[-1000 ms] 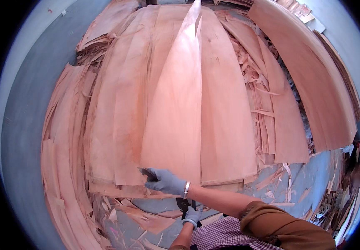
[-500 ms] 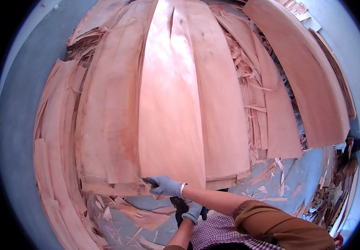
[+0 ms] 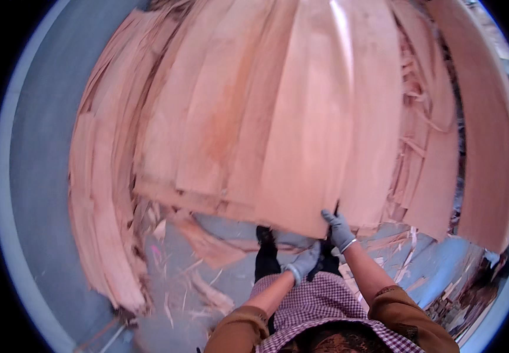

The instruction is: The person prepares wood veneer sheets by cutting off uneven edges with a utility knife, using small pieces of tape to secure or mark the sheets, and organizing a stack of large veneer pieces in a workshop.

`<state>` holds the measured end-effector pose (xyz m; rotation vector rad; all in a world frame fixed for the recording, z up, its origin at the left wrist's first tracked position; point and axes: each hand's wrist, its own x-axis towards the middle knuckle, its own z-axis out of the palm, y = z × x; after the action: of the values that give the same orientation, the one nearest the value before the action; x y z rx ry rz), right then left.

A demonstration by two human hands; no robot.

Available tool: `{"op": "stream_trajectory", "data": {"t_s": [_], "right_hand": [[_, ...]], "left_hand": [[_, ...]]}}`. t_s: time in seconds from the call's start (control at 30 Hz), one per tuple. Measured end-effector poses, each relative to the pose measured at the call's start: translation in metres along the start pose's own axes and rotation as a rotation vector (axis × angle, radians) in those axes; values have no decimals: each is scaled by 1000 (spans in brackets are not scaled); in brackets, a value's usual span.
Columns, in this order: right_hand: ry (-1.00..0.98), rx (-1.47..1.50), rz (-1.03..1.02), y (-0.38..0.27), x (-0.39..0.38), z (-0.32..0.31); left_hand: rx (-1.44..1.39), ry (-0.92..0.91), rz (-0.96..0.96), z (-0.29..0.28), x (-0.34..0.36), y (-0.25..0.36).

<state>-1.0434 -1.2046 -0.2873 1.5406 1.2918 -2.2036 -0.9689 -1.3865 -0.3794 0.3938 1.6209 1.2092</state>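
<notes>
In a grey glove, my right hand (image 3: 341, 233) is closed around a slim dark tool (image 3: 336, 207), its kind too blurred to make out. The hand is at the near right corner of a long pale wood veneer sheet (image 3: 301, 170), which lies on top of a stack. My left hand (image 3: 306, 263), also gloved in grey, hangs in front of my legs just below the sheet's near edge. Its fingers look stretched out, with nothing visible in them, though blur softens them.
More veneer sheets (image 3: 207, 135) lie to the left, with a narrow strip pile (image 3: 98, 194) beyond them. Torn strips (image 3: 413, 112) and a large curved sheet (image 3: 490, 135) are at the right. Veneer scraps (image 3: 207, 244) litter the floor around my feet.
My right hand has gone from the sheet's near left corner to its near right corner, still with the dark tool. The view has shifted, and the stack now appears farther right and higher.
</notes>
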Motion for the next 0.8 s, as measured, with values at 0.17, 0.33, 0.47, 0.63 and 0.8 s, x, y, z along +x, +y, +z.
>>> {"op": "stream_trajectory", "data": {"t_s": [0.17,0.33,0.47,0.63,0.8], "right_hand": [[46,38,-88,14,4,-12],[179,-127,-273,16,11,-85],[356,-319,-330,17,16,-112],[322,-347,-231,14,23,-95],[343,-338,-210,14,16,-79]], "left_hand": [[321,-493,140,-108,-30,70],[289,265,-176,-296,-33,-83],[301,870,-430,-439,4,-42],[571,1029,-635,-517,17,-119],[497,930,-549,-525,35,-91]]}}
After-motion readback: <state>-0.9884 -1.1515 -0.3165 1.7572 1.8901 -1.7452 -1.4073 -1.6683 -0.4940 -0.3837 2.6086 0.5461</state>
